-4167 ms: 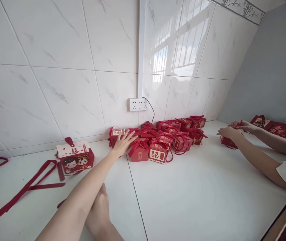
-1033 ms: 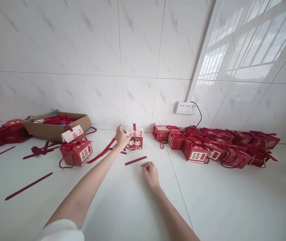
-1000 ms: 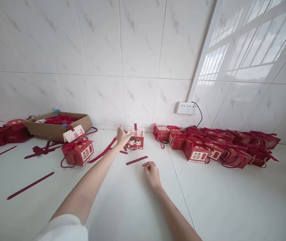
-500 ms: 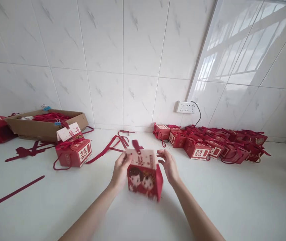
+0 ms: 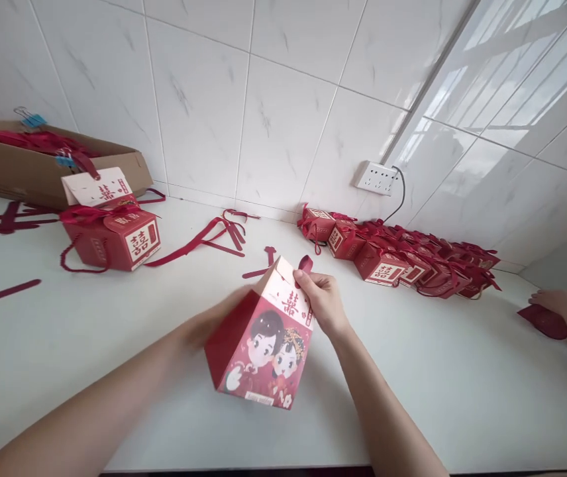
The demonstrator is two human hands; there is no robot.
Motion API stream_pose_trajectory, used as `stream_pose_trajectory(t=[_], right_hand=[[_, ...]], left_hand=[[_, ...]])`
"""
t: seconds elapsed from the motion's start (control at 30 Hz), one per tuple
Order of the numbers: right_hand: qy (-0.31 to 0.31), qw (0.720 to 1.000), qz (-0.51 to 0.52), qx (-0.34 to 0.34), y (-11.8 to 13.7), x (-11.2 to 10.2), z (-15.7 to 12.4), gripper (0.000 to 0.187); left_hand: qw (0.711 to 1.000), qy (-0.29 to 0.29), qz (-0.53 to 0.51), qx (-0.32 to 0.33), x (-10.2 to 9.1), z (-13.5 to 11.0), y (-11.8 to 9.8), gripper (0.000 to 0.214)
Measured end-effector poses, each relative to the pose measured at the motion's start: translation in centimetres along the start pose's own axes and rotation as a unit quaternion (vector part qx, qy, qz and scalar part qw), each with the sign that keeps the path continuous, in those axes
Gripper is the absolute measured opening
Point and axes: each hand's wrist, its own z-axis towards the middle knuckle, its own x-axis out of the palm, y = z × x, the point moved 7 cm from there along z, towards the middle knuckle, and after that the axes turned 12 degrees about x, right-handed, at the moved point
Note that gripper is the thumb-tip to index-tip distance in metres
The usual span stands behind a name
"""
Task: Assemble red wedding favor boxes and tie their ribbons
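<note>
I hold a red gift box (image 5: pixel 263 344) with a cartoon couple on its front, tilted above the white surface (image 5: pixel 412 397). My left hand (image 5: pixel 214 318) is behind the box's left side, mostly hidden, gripping it. My right hand (image 5: pixel 320 301) pinches the box's pale pink top flap near its red tab. A loose red strip (image 5: pixel 263 262) lies just beyond the box.
A second red box (image 5: pixel 114 238) with ribbon stands at the left, in front of a cardboard tray (image 5: pixel 30 172) of red ribbons. A row of several finished red boxes (image 5: pixel 397 258) runs along the wall under a socket (image 5: pixel 375 177). Another person's hand (image 5: pixel 556 305) rests at the right edge.
My left hand took the couple box from near the wall and drew it toward me. Both hands now hold it, tilted and nearer, with the right hand on the top flap.
</note>
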Motion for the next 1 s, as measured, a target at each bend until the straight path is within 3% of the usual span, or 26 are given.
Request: stream_pose_trajectory(t=[0.07, 0.17, 0.2, 0.27, 0.37, 0.6, 0.8, 1.0], right_hand=[[-0.009, 0.998, -0.066, -0.017, 1.3, -0.4, -0.1, 0.053], [-0.047, 0.976, -0.178, -0.115, 4.7, -0.5, -1.0, 0.048], [-0.065, 0.962, -0.211, -0.161, 5.9, -0.4, -1.5, 0.045], [-0.09, 0.929, -0.254, -0.253, 7.6, 0.1, -2.7, 0.032], [-0.099, 0.901, -0.258, -0.335, 7.7, 0.9, -3.7, 0.01], [-0.056, 0.951, -0.192, -0.238, 3.4, 0.6, -2.9, 0.021], [-0.022, 0.955, -0.182, -0.233, 3.8, 0.8, -3.2, 0.02], [-0.02, 0.939, -0.219, -0.264, 4.2, 1.0, -3.6, 0.016]], left_hand=[[0.996, 0.077, 0.004, -0.039, 0.2, -0.6, -1.5, 0.054], [0.98, 0.176, 0.085, 0.033, 1.2, -1.4, -4.2, 0.062], [0.972, 0.176, 0.136, 0.078, 1.4, -1.5, -4.9, 0.058], [0.95, 0.121, 0.235, 0.167, 1.3, -1.8, -5.6, 0.041], [0.921, 0.019, 0.297, 0.253, 0.9, -2.2, -5.6, 0.018], [0.903, -0.019, 0.337, 0.266, 1.3, -2.3, -4.8, 0.026], [0.887, -0.017, 0.361, 0.286, 1.8, -2.6, -5.3, 0.023], [0.89, -0.034, 0.333, 0.309, 2.2, -2.9, -6.2, 0.021]])
